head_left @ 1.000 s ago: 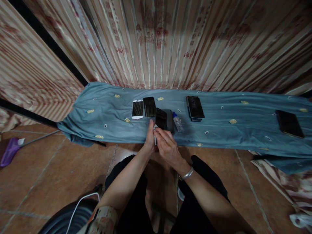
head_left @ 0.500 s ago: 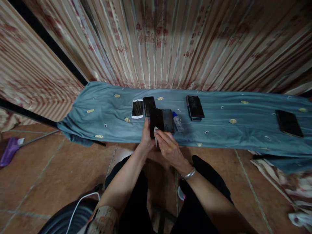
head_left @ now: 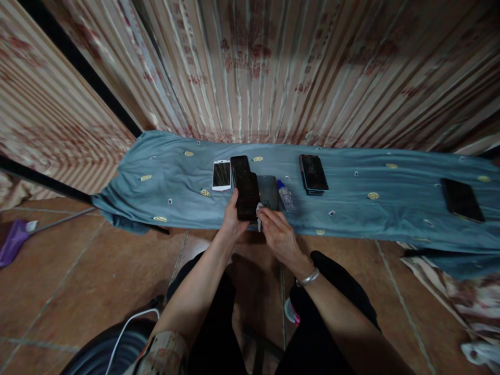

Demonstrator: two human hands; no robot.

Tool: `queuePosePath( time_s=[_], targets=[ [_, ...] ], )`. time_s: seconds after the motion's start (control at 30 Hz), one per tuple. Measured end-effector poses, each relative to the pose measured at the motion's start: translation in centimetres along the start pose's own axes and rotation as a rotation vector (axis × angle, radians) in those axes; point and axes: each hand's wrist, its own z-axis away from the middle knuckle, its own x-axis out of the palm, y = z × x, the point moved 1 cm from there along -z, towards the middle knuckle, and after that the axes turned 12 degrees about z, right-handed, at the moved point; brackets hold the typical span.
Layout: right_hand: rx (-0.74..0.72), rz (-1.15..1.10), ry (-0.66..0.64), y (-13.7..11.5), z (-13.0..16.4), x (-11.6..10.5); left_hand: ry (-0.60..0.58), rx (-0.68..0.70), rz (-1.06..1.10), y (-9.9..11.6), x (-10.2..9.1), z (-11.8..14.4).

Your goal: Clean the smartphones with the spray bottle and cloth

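Two hands reach into my head-camera feed: the left hand (head_left: pixel 233 219) clasps a black smartphone (head_left: pixel 247 198) above the surface (head_left: pixel 175 172), by its near edge; the right hand's (head_left: pixel 279 235) fingers pinch a white wipe (head_left: pixel 259 222) at the phone's lower right corner. I see stacked smartphones (head_left: pixel 314 173) toward the far edge.

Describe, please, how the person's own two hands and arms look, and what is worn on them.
The left hand and the right hand wear no gloves. A shiny, silver-coloured bracelet circles the right wrist. On the left arm, a pale patterned sleeve ends partway up, leaving the forearm bare. No sleeve can be made out on the right arm.
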Motion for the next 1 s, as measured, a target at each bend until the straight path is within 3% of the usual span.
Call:
queuePosePath(
  time_s=[0.17, 0.33, 0.73, 1.0],
  targets=[
    [0.032, 0.0, 0.029, 0.6, -0.3, 0.2, -0.017, -0.061, -0.042, -0.3, 0.2, 0.6],
    [0.091, -0.004, 0.009, 1.5, -0.6, 0.6, 0.051, -0.08, -0.072, -0.9, 0.0, 1.0],
    [0.163, 0.085, 0.07, 3.9, -1.8, 1.0, 0.023, -0.149, -0.103, -2.0, 0.0, 1.7],
    [0.223, 0.07, 0.099, 5.5, -2.3, 1.1, 0.0, -0.187, -0.167, -2.6, -1.1, 1.7]
  ],
)
